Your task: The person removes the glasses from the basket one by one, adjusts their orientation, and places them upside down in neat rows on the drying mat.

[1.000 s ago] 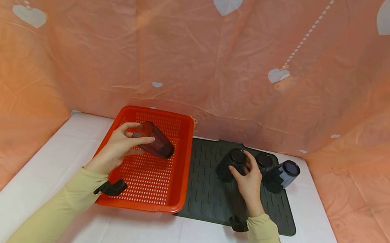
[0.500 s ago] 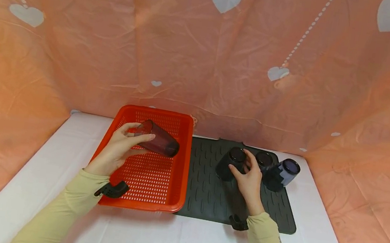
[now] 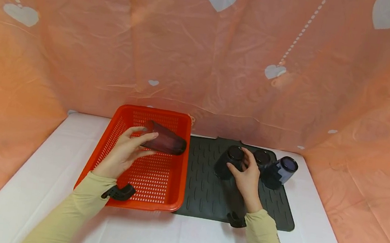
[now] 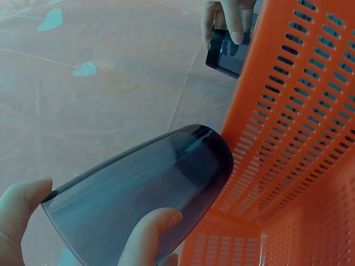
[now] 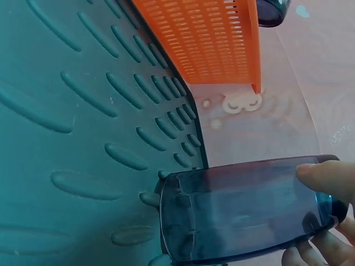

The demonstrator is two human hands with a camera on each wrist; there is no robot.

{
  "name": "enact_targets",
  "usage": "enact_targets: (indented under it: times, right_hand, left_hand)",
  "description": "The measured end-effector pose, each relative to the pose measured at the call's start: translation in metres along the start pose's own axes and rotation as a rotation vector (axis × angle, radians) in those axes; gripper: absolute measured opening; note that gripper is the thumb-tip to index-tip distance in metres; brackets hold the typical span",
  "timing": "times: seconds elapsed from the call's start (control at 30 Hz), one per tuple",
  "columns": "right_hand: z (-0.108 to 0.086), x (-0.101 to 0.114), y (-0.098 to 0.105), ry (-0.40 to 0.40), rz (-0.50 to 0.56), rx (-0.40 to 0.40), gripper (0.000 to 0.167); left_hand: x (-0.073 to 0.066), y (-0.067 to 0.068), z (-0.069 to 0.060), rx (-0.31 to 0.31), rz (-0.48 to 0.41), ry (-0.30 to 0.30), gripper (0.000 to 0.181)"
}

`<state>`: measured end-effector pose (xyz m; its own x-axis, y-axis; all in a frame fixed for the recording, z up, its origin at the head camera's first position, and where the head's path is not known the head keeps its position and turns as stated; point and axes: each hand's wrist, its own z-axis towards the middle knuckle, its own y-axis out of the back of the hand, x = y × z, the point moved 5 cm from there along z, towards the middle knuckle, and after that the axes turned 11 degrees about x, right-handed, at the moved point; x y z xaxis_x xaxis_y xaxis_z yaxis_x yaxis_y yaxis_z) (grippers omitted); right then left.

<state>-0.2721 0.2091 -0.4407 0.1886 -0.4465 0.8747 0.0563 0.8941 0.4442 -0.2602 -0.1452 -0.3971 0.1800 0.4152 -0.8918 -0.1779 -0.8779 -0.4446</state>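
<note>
Over the red basket (image 3: 172,204), my left hand (image 3: 122,153) grips a dark tinted drinking glass (image 3: 164,139) near its rim. That glass lies tilted on its side in the air, its thick base pointing right. On the dark drying mat (image 3: 203,196), my right hand (image 3: 248,180) holds a second dark glass (image 3: 225,164), upside down, by its base end. The right wrist view shows that glass (image 5: 244,208) with its rim against the ridged mat. Two more dark glasses stand inverted to the right of my right hand: one (image 3: 262,158) behind the fingers, another (image 3: 278,172) beside it.
The perforated basket stands left of the mat, its right wall alongside the mat's left edge. Both lie on a white-covered table (image 3: 142,238). An orange sheet with heart prints (image 3: 174,53) hangs behind and on both sides.
My left hand has moved right with its glass, bringing the base to the basket's right wall and tipping it closer to level. My right hand and its glass stay in place.
</note>
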Motion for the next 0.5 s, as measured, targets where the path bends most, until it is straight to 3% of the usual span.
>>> enact_targets:
  times: [0.23, 0.5]
  right_hand:
    - [0.0, 0.001, 0.0, -0.005, 0.003, -0.005, 0.069]
    - [0.0, 0.0, 0.0, -0.019, 0.006, -0.002, 0.068]
  left_hand:
    - [0.002, -0.006, 0.001, 0.037, -0.021, 0.006, 0.06]
    - [0.004, -0.012, 0.002, 0.032, -0.051, 0.018, 0.054]
